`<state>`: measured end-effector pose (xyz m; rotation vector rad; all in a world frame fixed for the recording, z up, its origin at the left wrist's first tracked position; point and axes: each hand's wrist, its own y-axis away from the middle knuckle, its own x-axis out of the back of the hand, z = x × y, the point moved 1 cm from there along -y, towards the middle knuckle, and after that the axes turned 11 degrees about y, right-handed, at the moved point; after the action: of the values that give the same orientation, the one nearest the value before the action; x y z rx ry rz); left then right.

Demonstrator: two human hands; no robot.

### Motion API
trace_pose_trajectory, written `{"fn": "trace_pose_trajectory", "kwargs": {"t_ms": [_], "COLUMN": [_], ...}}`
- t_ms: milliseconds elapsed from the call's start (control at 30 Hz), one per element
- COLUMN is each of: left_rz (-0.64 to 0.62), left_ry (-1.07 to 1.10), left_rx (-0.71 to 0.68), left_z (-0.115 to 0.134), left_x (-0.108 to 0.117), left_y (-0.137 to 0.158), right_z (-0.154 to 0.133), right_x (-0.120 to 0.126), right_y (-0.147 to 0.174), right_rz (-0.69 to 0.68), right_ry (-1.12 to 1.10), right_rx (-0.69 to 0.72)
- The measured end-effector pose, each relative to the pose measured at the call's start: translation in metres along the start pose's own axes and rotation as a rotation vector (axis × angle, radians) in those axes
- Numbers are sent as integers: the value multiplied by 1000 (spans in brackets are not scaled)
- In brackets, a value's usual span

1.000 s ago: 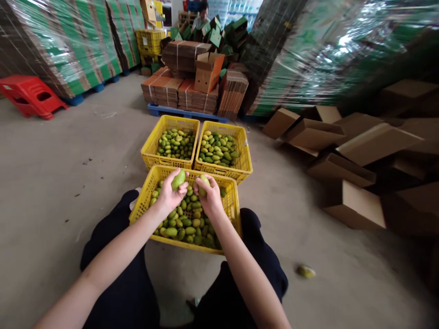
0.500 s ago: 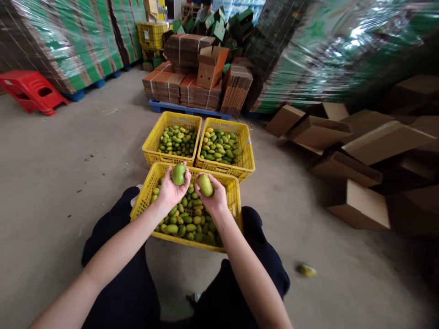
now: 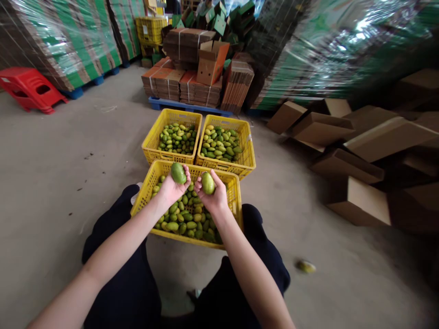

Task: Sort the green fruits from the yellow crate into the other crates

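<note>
My left hand is closed round a green mango, palm turned up. To its right, my right hand grips a yellower green mango. Both hands are above the near yellow crate, which holds many green and yellowish mangoes. Beyond it stand two more yellow crates side by side, a left one and a right one, each partly filled with mangoes. My forearms hide part of the near crate.
A red stool stands at the left. Bundled flat cartons sit on a blue pallet behind the crates. Open cardboard boxes lie in a heap at the right. One mango is on the floor near my right leg.
Both mangoes have turned a little in my fingers, and the right one now stands more upright. My hands stay over the near crate; the view has shifted slightly.
</note>
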<state>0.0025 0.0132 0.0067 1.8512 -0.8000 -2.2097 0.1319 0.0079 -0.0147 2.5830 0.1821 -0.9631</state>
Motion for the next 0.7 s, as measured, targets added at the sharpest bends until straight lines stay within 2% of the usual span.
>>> {"fn": "trace_pose_trajectory", "kwargs": {"t_ms": [67,200,333,400,533,600,700], "left_rz": [-49,-219,-231,-195,-115,-109,-163], "left_ry": [-68,-215,-318,-310,-204,-194,-242], "left_rx": [5,-112,-136,-153,-196,-255,-305], "left_z": [-1,-1,1,1,-4,-8,-15], "left_x": [0,-6,-7,-5,2,5,9], "left_y": [3,13,12,7,0,-1,-2], "right_z": [0,-1,-1,2,15,24,37], "right_x": [0,-1,-5,-7,-12,-15,-17], "right_y": [-1,-1,1,2,7,9,11], "right_rz": [6,14,-26,1,158,161,126], "right_ry": [32,96,157,254,549,688,814], "right_rx": [-19,-36,-12,69,366,477,557]}}
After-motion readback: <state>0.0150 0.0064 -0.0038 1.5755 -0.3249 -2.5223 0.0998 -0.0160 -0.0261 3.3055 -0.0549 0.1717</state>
